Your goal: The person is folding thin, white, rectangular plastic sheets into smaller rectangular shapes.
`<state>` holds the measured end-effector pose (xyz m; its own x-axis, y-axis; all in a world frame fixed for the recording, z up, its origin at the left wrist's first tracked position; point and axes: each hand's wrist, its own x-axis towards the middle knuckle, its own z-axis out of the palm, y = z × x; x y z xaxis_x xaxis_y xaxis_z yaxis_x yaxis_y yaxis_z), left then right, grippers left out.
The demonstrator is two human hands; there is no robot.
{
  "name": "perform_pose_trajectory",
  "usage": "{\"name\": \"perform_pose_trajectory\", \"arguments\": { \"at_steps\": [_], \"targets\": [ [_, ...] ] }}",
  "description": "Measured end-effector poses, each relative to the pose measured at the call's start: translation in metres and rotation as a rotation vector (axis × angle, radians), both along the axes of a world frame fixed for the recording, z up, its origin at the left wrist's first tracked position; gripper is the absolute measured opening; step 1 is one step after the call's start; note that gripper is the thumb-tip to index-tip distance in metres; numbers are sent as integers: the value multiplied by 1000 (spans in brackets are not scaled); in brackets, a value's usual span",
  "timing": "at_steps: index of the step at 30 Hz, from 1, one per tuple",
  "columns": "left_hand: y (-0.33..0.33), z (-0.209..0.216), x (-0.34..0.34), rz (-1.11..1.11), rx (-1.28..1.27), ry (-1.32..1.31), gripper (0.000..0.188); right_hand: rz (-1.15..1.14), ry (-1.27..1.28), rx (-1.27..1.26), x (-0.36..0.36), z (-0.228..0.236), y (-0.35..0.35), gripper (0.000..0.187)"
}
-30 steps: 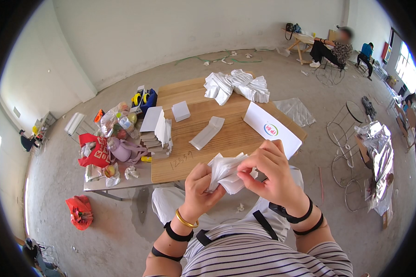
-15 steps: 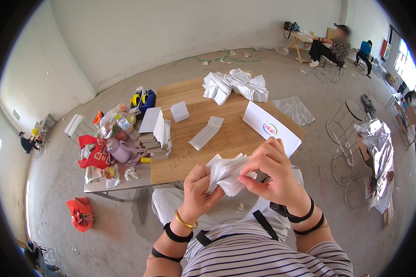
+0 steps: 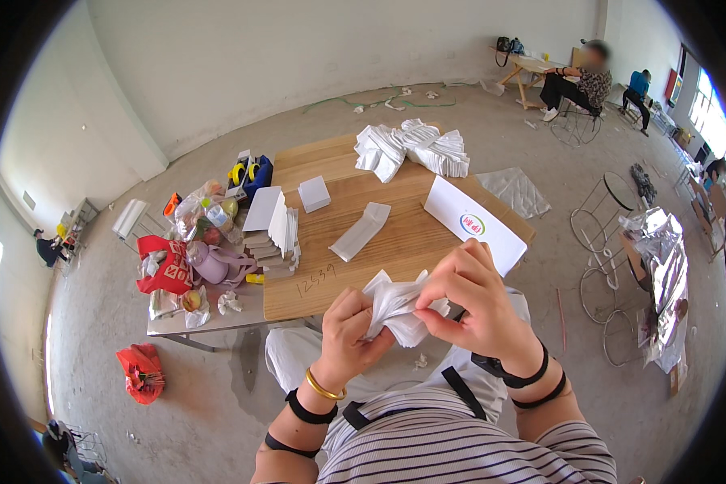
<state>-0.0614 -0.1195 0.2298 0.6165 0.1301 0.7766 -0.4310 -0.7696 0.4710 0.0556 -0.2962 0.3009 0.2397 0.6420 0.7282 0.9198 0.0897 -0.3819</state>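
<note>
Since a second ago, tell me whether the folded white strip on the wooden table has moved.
No. The folded white strip lies where it did, between the stack of white sheets and the white envelope.

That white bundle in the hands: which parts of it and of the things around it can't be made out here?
1. White bundle, head view: its middle is hidden by the fingers of the left hand and right hand.
2. Near edge of the wooden table: covered by both hands.
3. White sack under the table: partly hidden by the left forearm.
4. Seated person far off: too small, blurred.
</note>
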Motion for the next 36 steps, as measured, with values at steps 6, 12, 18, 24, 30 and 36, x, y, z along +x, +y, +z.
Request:
{"name": "perform_pose_trajectory", "arguments": {
  "at_steps": [6, 12, 18, 24, 30, 36],
  "targets": [
    [1, -5, -1, 2, -62, 8, 30, 62, 49, -42, -3, 4, -6, 24],
    [-3, 3, -1, -4, -39, 1, 25, -17, 22, 30, -2, 4, -2, 22],
    [-2, 4, -3, 0, 16, 7, 22, -7, -4, 32, -2, 2, 2, 25],
    [0, -1, -3, -12, -13, 6, 23, -5, -25, 44, -2, 0, 3, 27],
    [-1, -1, -1, -3, -43, 0, 26, 42, 3, 7, -3, 4, -1, 26],
    [-1, 1, -2, -10, -35, -15, 23, 44, 134, -40, -4, 8, -7, 23]
  ]
}}
